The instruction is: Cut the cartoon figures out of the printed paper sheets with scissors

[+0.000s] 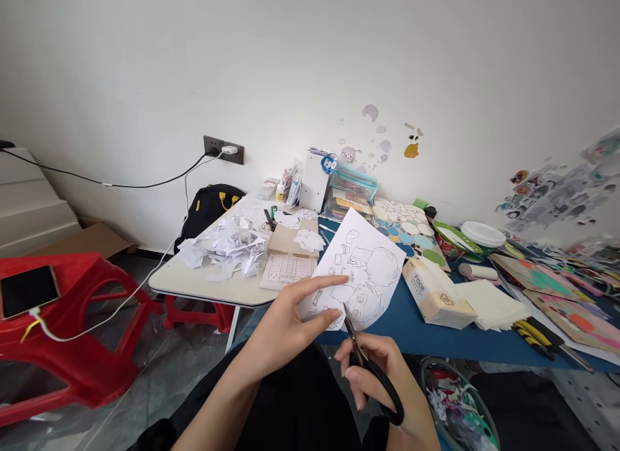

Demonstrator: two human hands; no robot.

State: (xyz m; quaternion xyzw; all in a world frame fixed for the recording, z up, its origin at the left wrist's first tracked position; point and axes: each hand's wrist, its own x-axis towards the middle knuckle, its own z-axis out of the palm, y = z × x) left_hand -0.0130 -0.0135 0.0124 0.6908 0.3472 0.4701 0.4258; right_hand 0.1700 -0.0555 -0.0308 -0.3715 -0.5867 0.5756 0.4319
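Note:
My left hand (307, 305) grips a white sheet of paper (361, 244) by its lower left side, thumb and fingers closed on it. Line drawings of several shapes are printed on the sheet, and its lower edge is partly cut away and curved. In my right hand (375, 373) is a pair of black-handled scissors (356, 347), the fingers in the handle loops. The blades point up and away from me and meet the paper's lower edge just right of my left thumb. How far apart the blades are is hard to see.
Paper scraps (232, 247) are heaped on the white table (194, 286) at left. Cut-out shapes lie on a beige box (293, 241). A tissue pack (436, 296) sits on the blue table (402, 331), near yellow-black cutters (537, 338). Below stands a scrap bin (460, 399); a red stool (72, 328) is left.

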